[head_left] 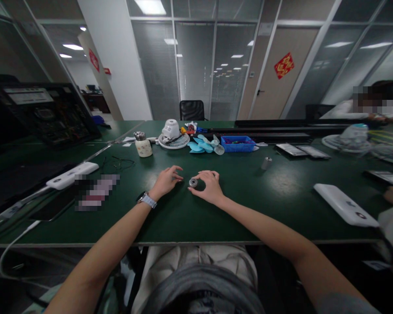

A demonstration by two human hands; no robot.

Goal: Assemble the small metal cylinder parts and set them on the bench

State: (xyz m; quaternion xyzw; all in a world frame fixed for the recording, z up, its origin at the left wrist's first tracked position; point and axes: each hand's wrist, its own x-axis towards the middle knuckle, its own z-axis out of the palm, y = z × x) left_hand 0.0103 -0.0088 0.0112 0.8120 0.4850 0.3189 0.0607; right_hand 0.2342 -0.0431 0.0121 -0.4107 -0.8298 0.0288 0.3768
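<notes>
Between the thumb and index finger of my right hand (211, 186) is a small round metal part (193, 182). It looks like a silvery disc with a dark centre; its exact kind is too small to tell. My left hand (165, 181), with a watch (146, 199) on the wrist, is just left of the part and apart from it. Its fingers are bent loosely, spread, and hold nothing. Farther right on the green table (242, 205) stands a small metal cylinder (266, 163).
Behind my hands are a cream bottle (144, 147), a white fan body (170, 131), blue fan blades (201, 144) and a blue basket (237, 149). White power strips (72, 175) lie left and right. A person (343, 107) sits at the far right.
</notes>
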